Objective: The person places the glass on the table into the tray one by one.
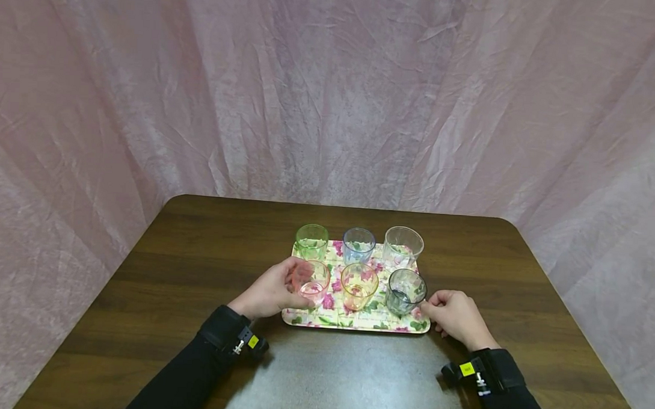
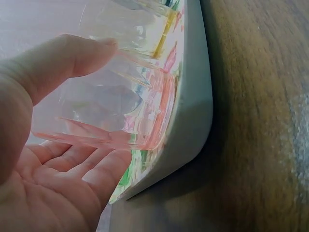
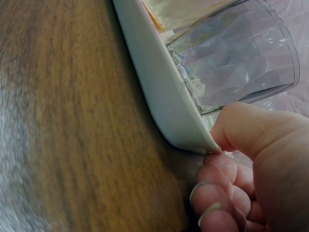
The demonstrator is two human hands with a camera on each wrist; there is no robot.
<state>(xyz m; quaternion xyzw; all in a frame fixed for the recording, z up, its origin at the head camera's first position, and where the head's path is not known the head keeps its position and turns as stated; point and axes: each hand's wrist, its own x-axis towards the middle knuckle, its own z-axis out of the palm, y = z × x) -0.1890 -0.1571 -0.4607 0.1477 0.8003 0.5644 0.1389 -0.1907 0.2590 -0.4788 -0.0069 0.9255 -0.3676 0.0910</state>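
A floral tray [image 1: 329, 320] carries several glasses in two rows. My left hand [image 1: 277, 289] is around the pink glass [image 1: 319, 282] at the tray's front left; in the left wrist view, the thumb lies along one side of the glass [image 2: 96, 111] and the fingers are at the other. The pink glass stands on the tray. With thumb and fingertips, my right hand [image 1: 456, 317] pinches the tray's right rim [image 3: 193, 116], close to the grey glass [image 1: 405, 294]. A yellow glass [image 1: 359, 290] stands between the pink and grey ones.
Behind are a green glass [image 1: 311, 243], a blue glass [image 1: 358, 245] and a larger clear glass [image 1: 403, 246]. The tray sits on a brown wooden table [image 1: 223, 243] with rounded far corners. A pink curtain [image 1: 331, 96] hangs beyond it.
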